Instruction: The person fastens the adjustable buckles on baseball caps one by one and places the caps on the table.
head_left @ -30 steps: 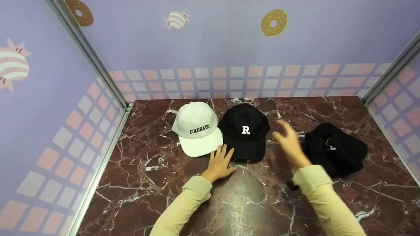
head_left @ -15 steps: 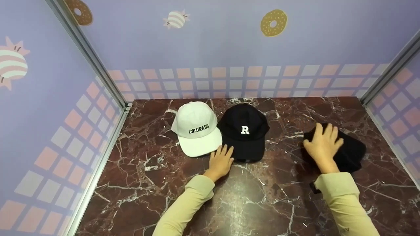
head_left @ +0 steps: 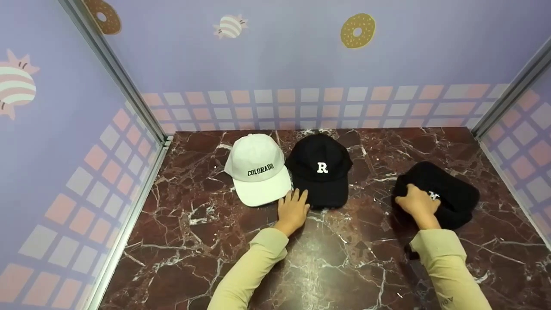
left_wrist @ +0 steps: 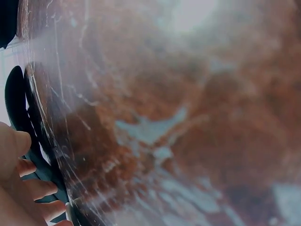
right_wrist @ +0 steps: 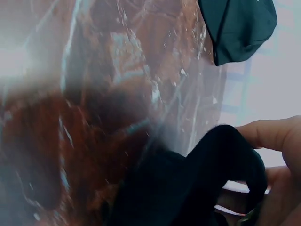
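A white baseball cap lettered COLORADO lies brim toward me, left of a black baseball cap marked with a white R. Their sides touch. My left hand rests with spread fingers at the R cap's brim, near the white brim. On the right lies another black cap, collapsed on itself, with a small white emblem partly showing. My right hand grips its left edge. In the right wrist view the thumb and fingers pinch a fold of that dark cloth.
Dark red marbled tabletop lies under everything. A purple wall with tile and donut pictures closes the back, and side panels with metal frame posts stand left and right.
My right hand has moved right from beside the R cap to the collapsed black cap and taken hold of its edge, shifting it slightly. My left hand has stayed near the brims.
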The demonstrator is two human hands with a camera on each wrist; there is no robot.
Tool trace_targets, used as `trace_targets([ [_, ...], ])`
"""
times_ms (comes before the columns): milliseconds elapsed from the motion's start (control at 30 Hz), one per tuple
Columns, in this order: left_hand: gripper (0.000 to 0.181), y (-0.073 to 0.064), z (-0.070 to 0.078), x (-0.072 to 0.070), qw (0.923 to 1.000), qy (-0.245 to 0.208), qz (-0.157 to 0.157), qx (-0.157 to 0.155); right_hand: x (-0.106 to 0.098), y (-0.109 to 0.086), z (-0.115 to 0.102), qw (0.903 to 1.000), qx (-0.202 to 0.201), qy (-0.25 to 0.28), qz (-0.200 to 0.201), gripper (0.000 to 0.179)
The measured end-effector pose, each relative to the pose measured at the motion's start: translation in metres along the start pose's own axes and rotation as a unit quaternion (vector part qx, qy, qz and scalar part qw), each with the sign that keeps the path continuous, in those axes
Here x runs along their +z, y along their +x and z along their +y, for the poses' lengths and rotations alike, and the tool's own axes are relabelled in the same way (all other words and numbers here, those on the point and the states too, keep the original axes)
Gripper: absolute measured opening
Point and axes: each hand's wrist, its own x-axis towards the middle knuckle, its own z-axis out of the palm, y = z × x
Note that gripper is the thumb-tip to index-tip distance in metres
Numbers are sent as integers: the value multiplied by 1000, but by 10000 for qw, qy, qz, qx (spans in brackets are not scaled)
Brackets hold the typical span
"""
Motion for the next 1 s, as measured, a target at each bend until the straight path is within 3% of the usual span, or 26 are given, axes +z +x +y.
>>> trace_targets([
  [467,44,3,2,0,9997,-102,120,-194,12,-2,-17,9985,-445,178,-246,52],
  [767,43,7,3,2,9984,-16,347,-449,25,-13,-44,9944,-1044,149,-31,45],
  [1000,43,7,3,2,9985,-124,358,-405,34,-25,-65,9908,-1352,31,10,42],
])
